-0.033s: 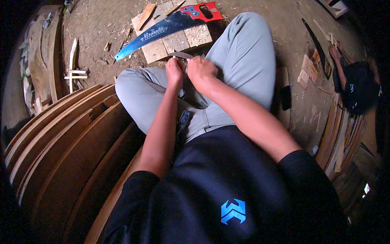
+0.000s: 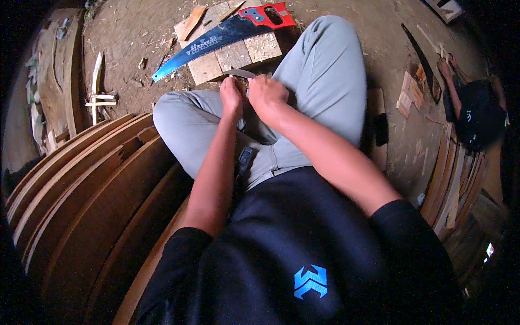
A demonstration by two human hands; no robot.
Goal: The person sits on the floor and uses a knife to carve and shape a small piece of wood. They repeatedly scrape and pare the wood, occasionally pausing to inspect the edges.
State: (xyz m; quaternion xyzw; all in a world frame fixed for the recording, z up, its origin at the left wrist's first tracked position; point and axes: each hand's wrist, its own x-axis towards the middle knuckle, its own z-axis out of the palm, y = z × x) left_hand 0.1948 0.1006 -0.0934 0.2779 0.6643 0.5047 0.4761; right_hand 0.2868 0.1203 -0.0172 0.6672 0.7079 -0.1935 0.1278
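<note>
Between my bent knees, both hands are close together near the front edge of a low wooden block. My right hand is closed around the handle of a knife, whose curved blade points left, across the top of my left hand. The left fingers are curled tight; a small pale tip shows at their top, but what they hold is mostly hidden. Across the block lies a handsaw with a blue-black blade and a red handle. A wood offcut rests beyond the saw blade.
Long curved boards stand stacked at my left. Thin pale sticks lie crossed on the dirt floor. At the right edge another person in black works beside a dark saw blade, wood pieces and planks.
</note>
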